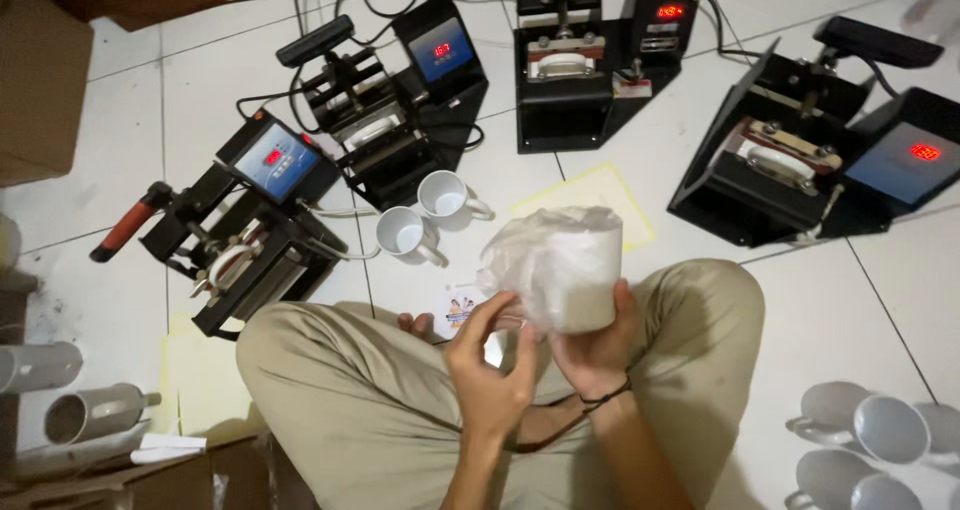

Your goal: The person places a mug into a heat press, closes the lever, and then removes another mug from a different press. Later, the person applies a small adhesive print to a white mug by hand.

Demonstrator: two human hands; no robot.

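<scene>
Here, going left to right: a grey mug is lying on its side at the far left on the white tiled floor, next to pale yellow sheets. Four black mug presses are sitting in an arc on the floor; the leftmost press is showing a red handle and a small lit screen, the second a blue screen, the third and fourth red digits. Two glossy white mugs are standing just beside each other between the presses and the person's crossed legs in khaki trousers.

The left hand is hovering just below and left of the wrapped mug, fingers curled loosely and pinching at the loose plastic edge, though whether they are actually gripping it cannot be told. The mug is a white cylinder, upright, being held above the lap at frame centre, covered in thin, crinkled, translucent plastic wrap. The right hand is cupping its base from beneath and behind, fingers closed around the lower wall, a dark cord on the wrist. A small printed card is lying on the floor behind the hands.

More glossy white mugs are clustering at the lower right.
</scene>
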